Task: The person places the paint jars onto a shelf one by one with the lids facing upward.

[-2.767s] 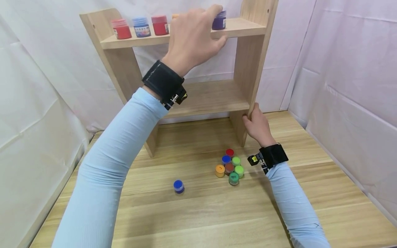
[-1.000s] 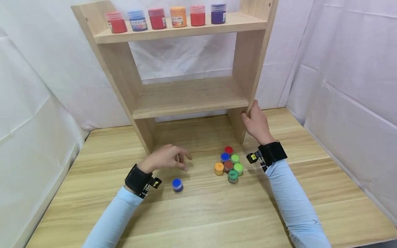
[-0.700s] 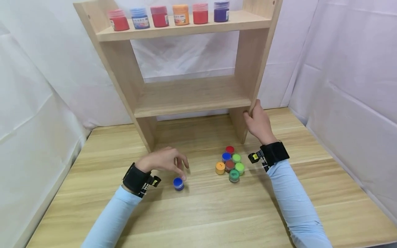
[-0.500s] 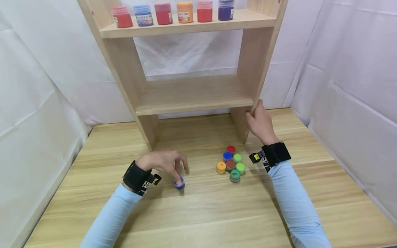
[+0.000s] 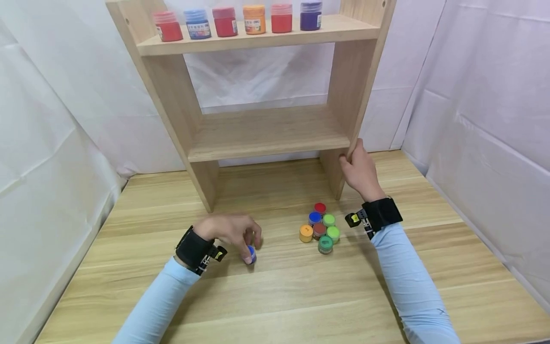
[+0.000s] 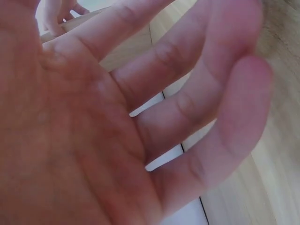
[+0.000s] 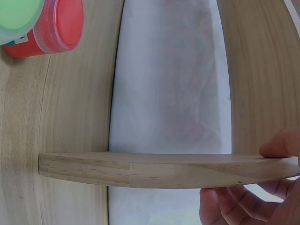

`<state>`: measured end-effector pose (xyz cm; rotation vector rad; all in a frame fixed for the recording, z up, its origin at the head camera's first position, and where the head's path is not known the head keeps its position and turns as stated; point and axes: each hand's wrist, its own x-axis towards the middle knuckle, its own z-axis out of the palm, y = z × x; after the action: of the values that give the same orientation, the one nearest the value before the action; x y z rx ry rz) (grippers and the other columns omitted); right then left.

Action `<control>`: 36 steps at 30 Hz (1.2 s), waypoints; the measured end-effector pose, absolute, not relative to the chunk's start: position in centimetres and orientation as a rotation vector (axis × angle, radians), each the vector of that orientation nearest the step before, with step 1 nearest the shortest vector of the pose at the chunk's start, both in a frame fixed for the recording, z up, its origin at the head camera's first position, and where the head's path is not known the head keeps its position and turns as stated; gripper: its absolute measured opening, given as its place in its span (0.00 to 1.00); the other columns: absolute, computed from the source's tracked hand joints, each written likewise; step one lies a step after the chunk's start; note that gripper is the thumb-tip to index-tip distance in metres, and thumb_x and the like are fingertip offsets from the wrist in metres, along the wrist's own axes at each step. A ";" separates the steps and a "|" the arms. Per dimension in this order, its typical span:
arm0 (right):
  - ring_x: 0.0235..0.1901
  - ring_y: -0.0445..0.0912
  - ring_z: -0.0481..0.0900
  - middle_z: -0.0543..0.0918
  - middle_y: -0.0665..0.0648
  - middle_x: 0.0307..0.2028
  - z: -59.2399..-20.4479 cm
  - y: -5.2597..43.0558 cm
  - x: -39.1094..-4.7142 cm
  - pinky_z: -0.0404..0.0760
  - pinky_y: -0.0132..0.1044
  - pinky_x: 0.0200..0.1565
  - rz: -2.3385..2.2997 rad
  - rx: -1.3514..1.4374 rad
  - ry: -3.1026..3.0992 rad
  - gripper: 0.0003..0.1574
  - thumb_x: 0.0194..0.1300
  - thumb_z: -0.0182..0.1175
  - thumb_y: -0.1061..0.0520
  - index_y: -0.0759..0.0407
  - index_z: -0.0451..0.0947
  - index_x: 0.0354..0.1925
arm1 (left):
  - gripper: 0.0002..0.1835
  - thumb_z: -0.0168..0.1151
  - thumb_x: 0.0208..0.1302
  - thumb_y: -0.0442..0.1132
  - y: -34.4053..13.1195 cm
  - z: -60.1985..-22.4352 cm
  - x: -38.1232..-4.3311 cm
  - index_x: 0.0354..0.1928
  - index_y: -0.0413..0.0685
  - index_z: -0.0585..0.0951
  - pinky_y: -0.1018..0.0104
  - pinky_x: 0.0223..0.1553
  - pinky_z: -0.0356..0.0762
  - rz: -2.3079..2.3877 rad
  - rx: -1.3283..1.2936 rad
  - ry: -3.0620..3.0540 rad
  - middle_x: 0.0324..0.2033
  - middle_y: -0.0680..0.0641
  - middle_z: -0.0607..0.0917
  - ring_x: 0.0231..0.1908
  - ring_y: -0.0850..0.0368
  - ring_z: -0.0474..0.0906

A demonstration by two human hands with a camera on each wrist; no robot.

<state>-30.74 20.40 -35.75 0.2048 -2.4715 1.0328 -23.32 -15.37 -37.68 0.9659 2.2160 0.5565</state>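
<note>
In the head view my left hand (image 5: pixel 234 232) is low over the tabletop, its thumb and curled fingers around a small blue-lidded paint jar (image 5: pixel 252 255), largely hidden by the thumb. The left wrist view has the palm and bent fingers (image 6: pixel 243 108) close up; the jar does not show there. My right hand (image 5: pixel 362 173) grips the right side panel of a wooden shelf (image 5: pixel 268 154) below its middle board. From the right wrist, the panel's edge (image 7: pixel 154 173) runs between thumb and fingers.
Several paint jars stand on the upper board, from a red jar (image 5: pixel 168 29) to a dark purple jar (image 5: pixel 311 19). Right of centre is a cluster on the table (image 5: pixel 275 296), including an orange-lidded jar (image 5: pixel 306 233) and a green-lidded jar (image 5: pixel 325 244). White cloth (image 5: pixel 490 119) surrounds the table.
The left hand has come down from the upper board to the table, and its thumb has moved over and around the blue-lidded jar. The right hand keeps its grip on the shelf.
</note>
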 end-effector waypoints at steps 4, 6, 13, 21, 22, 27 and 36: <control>0.46 0.62 0.77 0.73 0.71 0.53 -35.8 20.3 -30.7 0.77 0.55 0.37 1.035 0.203 -2.473 0.31 0.68 0.48 0.54 0.69 0.56 0.63 | 0.17 0.76 0.43 0.45 -15.3 -37.8 -23.3 0.37 0.51 0.83 0.66 0.33 0.74 0.565 1.000 2.227 0.30 0.54 0.83 0.33 0.59 0.77; 0.46 0.62 0.77 0.73 0.72 0.53 -35.7 20.3 -30.6 0.77 0.55 0.36 1.039 0.201 -2.471 0.31 0.68 0.48 0.54 0.69 0.56 0.63 | 0.15 0.75 0.46 0.44 -15.2 -37.8 -23.4 0.37 0.51 0.83 0.66 0.34 0.75 0.576 1.033 2.233 0.31 0.54 0.83 0.34 0.59 0.77; 0.47 0.62 0.76 0.73 0.71 0.53 -35.8 20.4 -30.7 0.77 0.55 0.37 1.045 0.196 -2.465 0.31 0.68 0.47 0.54 0.69 0.56 0.63 | 0.13 0.73 0.50 0.42 -14.7 -38.1 -23.7 0.39 0.54 0.85 0.67 0.35 0.75 0.594 1.114 2.330 0.33 0.59 0.82 0.36 0.56 0.77; 0.47 0.61 0.76 0.72 0.71 0.53 -35.7 20.3 -30.7 0.78 0.53 0.36 1.048 0.199 -2.471 0.32 0.68 0.47 0.53 0.68 0.56 0.64 | 0.20 0.66 0.53 0.30 -14.4 -38.4 -23.7 0.48 0.55 0.83 0.62 0.42 0.75 0.573 1.201 2.369 0.41 0.60 0.81 0.40 0.60 0.76; 0.47 0.61 0.76 0.72 0.71 0.54 -35.6 20.3 -30.7 0.78 0.53 0.35 1.048 0.200 -2.470 0.32 0.68 0.48 0.54 0.68 0.55 0.64 | 0.21 0.66 0.52 0.29 -14.4 -38.4 -23.7 0.49 0.54 0.83 0.61 0.43 0.75 0.572 1.204 2.371 0.41 0.60 0.81 0.40 0.60 0.76; 0.46 0.61 0.76 0.72 0.71 0.53 -35.6 20.2 -30.7 0.78 0.54 0.35 1.052 0.199 -2.468 0.32 0.68 0.47 0.54 0.68 0.56 0.64 | 0.23 0.69 0.49 0.28 -14.3 -38.9 -24.0 0.49 0.53 0.81 0.63 0.43 0.74 0.591 1.187 2.384 0.40 0.58 0.81 0.40 0.60 0.75; 0.46 0.62 0.76 0.72 0.71 0.54 -35.8 20.3 -30.8 0.78 0.54 0.35 1.045 0.212 -2.467 0.32 0.68 0.47 0.54 0.69 0.55 0.64 | 0.19 0.71 0.51 0.32 -14.0 -39.5 -24.0 0.46 0.50 0.78 0.68 0.40 0.76 0.699 1.156 2.370 0.38 0.57 0.81 0.37 0.62 0.78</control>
<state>-30.77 20.28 -35.76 0.2121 -2.4673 1.0445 -23.97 -14.01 -39.50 1.1564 2.3696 0.6989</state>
